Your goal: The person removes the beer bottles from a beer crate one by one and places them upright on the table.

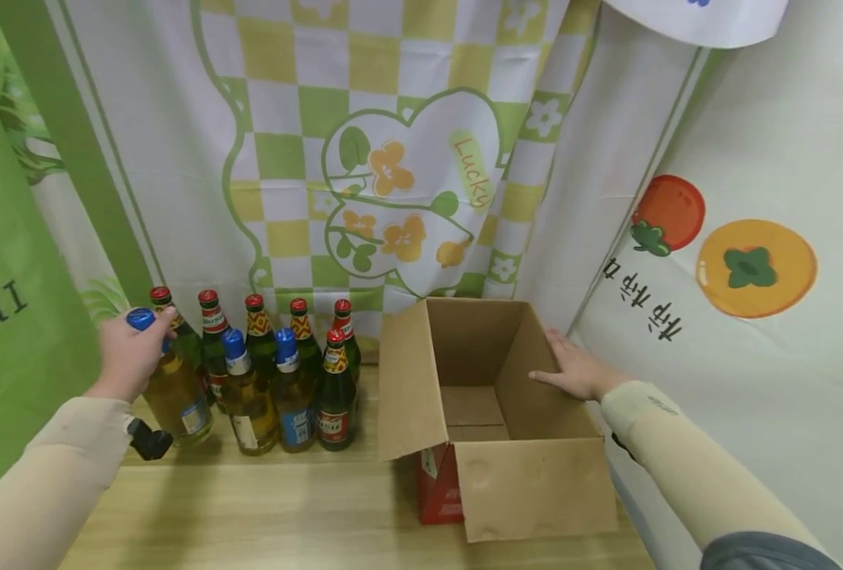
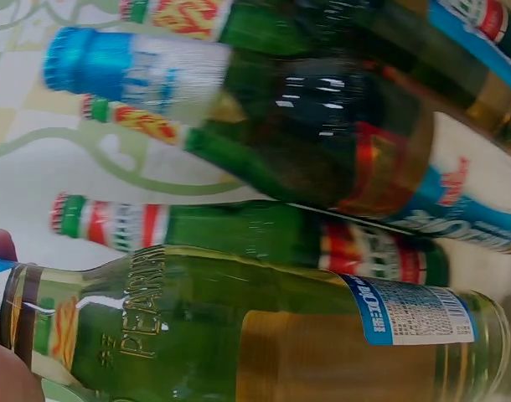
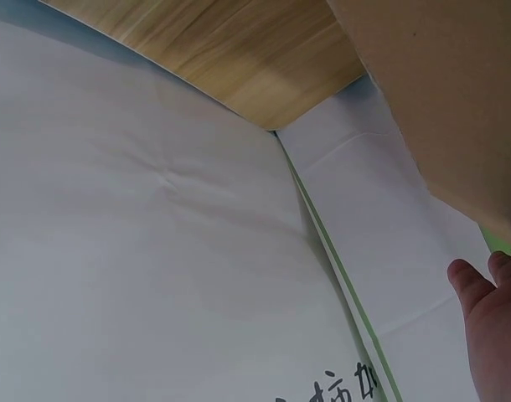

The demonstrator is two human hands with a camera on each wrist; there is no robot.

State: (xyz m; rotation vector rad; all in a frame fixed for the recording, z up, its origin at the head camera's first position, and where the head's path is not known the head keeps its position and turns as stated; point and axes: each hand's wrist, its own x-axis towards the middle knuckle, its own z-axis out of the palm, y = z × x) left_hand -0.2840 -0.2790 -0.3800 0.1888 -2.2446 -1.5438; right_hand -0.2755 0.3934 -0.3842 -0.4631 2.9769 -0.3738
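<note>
My left hand (image 1: 127, 352) grips a clear beer bottle with a blue cap (image 1: 179, 396) by its neck, at the left end of the bottle group. The left wrist view shows this bottle (image 2: 239, 327) close up, with a thumb and finger at its neck; whether its base touches the table cannot be told. Beside it stand two more blue-capped bottles (image 1: 250, 412) and several green bottles with red caps (image 1: 336, 404). On the right, my right hand (image 1: 578, 368) rests at the right edge of an open cardboard box (image 1: 535, 483), thumb over the inside, fingers extended.
The box has its left flap (image 1: 410, 388) and front flap folded outward; its visible floor is bare cardboard. Everything stands on a wooden table (image 1: 286, 507). A checkered curtain (image 1: 279, 158) hangs behind, and a white fruit-printed sheet (image 1: 749, 396) borders the right.
</note>
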